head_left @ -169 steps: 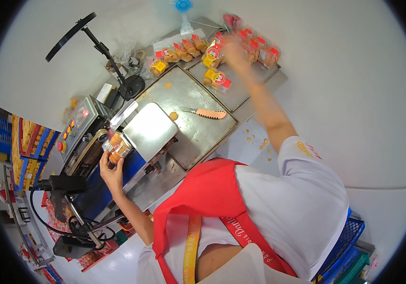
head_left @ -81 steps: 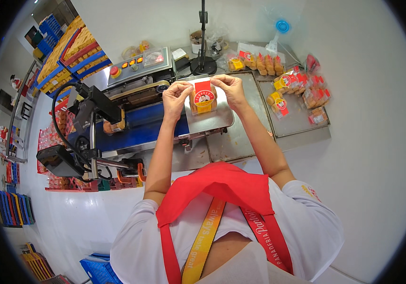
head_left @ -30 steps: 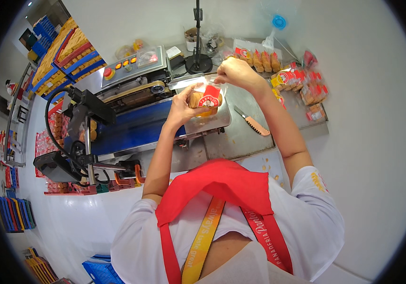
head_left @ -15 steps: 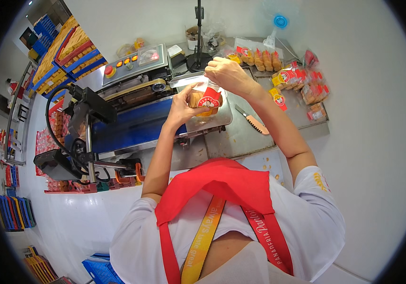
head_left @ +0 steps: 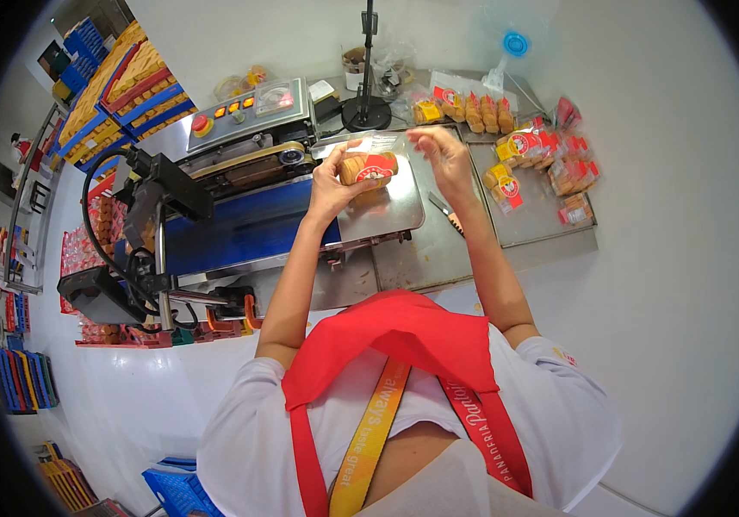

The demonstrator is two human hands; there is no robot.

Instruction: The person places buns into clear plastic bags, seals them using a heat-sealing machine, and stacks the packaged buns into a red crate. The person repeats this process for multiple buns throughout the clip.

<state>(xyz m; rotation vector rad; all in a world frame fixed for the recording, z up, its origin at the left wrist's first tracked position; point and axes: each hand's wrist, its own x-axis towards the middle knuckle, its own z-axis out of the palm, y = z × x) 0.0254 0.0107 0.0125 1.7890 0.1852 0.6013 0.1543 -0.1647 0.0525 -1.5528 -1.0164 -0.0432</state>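
My left hand (head_left: 330, 187) is closed round a clear bag of bread pieces (head_left: 355, 170) with a red label. It holds the bag tilted above the metal end plate (head_left: 400, 211) of a machine. The bag's transparent film reaches up and right toward my right hand (head_left: 446, 164), whose fingers are loosely bent and apart. Its fingertips are close to the film's edge; whether they touch it I cannot make out. On the metal table below my right wrist lies a knife (head_left: 454, 223) with an orange handle, partly hidden by my forearm.
To the left runs the machine's blue conveyor belt (head_left: 240, 228), with a control panel (head_left: 253, 112) behind it and a black bracket (head_left: 167, 185) beside it. Several bagged breads (head_left: 529, 146) lie at the back right. A black stand (head_left: 367, 112) rises behind the plate.
My right hand has moved right and down from above the bag, and its fist has loosened. The bag has tilted in my left hand and shifted slightly left.
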